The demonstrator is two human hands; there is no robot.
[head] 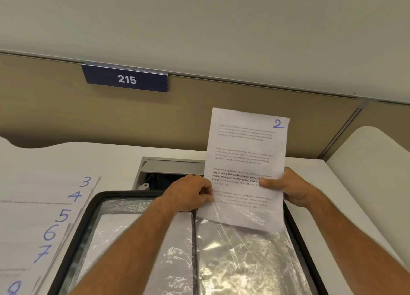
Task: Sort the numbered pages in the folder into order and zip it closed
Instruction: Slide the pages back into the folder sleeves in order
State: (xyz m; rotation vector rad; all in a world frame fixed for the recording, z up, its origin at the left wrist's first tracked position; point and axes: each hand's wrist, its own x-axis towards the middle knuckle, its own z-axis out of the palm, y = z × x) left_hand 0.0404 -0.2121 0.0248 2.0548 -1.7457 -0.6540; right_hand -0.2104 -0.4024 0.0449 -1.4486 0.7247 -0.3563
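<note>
White page 2 (246, 152) stands upright above the open folder (73, 223), its lower end tucked inside a crinkled clear sleeve (244, 246). The left hand (190, 192) pinches its left edge, fingers curled; the right hand (286, 188) grips the right edge, thumb in front. Printed text is too blurred to read. Pages 3–7 (57, 214) fan across the worktop (115, 161), cut off at left.

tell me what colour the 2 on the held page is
Blue, handwritten in the top right corner of the page; the head view shows it.
</note>
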